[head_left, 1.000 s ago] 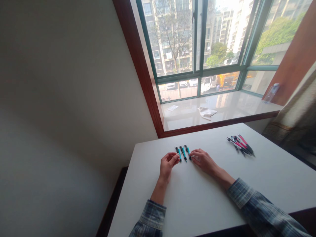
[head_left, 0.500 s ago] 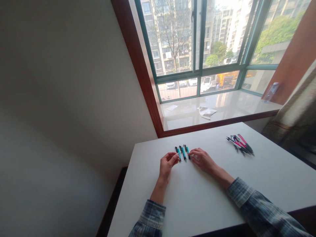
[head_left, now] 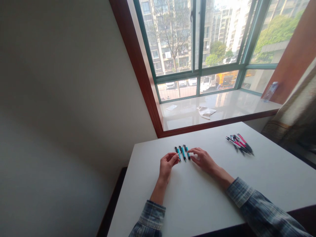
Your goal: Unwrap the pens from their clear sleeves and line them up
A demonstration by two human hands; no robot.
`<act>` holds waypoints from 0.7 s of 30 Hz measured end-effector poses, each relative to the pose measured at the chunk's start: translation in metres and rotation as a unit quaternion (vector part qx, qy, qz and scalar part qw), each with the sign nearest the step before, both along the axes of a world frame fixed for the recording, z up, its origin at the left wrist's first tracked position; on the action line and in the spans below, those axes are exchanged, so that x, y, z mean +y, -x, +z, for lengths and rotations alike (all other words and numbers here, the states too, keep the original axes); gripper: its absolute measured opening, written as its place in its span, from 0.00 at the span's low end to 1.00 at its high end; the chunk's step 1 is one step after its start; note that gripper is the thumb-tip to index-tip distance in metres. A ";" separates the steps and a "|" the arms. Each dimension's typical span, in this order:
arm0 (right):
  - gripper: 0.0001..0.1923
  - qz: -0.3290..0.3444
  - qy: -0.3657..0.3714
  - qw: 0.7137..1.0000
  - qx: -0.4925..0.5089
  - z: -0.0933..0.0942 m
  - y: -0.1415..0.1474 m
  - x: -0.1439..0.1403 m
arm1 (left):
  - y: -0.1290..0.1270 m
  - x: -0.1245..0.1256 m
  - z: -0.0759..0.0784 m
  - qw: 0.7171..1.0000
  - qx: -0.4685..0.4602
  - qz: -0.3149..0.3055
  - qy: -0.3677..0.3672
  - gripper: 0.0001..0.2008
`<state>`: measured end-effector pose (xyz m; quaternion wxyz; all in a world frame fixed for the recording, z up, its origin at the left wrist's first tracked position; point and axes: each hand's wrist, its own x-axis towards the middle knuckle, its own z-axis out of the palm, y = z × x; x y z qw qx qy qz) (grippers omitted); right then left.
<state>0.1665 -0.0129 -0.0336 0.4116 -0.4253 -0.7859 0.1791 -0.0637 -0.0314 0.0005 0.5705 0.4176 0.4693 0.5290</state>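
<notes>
Three light-blue and black pens lie side by side in a slanted row: the left pen [head_left: 179, 152], the middle pen [head_left: 183, 153] and the right pen [head_left: 188, 153]. My left hand [head_left: 168, 163] is at the near end of the left pen, thumb and index finger pressed together. Whether they grip that pen or merely touch it is hidden. On the other side, my right hand [head_left: 201, 158] rests beside the right pen. Its thumb and fingers are apart, with the fingertips close to that pen and nothing held.
A loose pile of pens [head_left: 239, 144], pink, black and white, lies to the right on the white table [head_left: 197, 204]. Behind the table a window sill [head_left: 182, 120] carries a white cloth [head_left: 206, 112], a paper [head_left: 171, 107] and a clear bottle [head_left: 271, 92]. A wall [head_left: 74, 115] stands left.
The fingers of my right hand have loosened and spread off the right pen, whose lower part shows more. My left hand stays almost still.
</notes>
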 end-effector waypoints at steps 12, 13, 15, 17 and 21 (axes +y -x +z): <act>0.13 -0.011 0.063 0.976 0.210 0.010 0.036 -0.008 | -0.008 -0.001 0.001 0.993 0.077 -0.052 -0.076 0.16; 0.13 -0.008 0.071 0.974 0.214 0.010 0.036 -0.008 | -0.008 -0.002 0.001 0.992 0.078 -0.057 -0.078 0.16; 0.14 0.001 0.087 0.971 0.223 0.011 0.037 -0.008 | -0.008 -0.002 0.002 0.991 0.082 -0.066 -0.079 0.16; 0.15 0.014 0.104 0.967 0.232 0.012 0.037 -0.009 | -0.009 -0.003 0.004 0.991 0.086 -0.071 -0.080 0.16; 0.14 0.033 0.132 0.959 0.247 0.015 0.040 -0.011 | -0.010 -0.005 0.007 0.990 0.090 -0.076 -0.084 0.15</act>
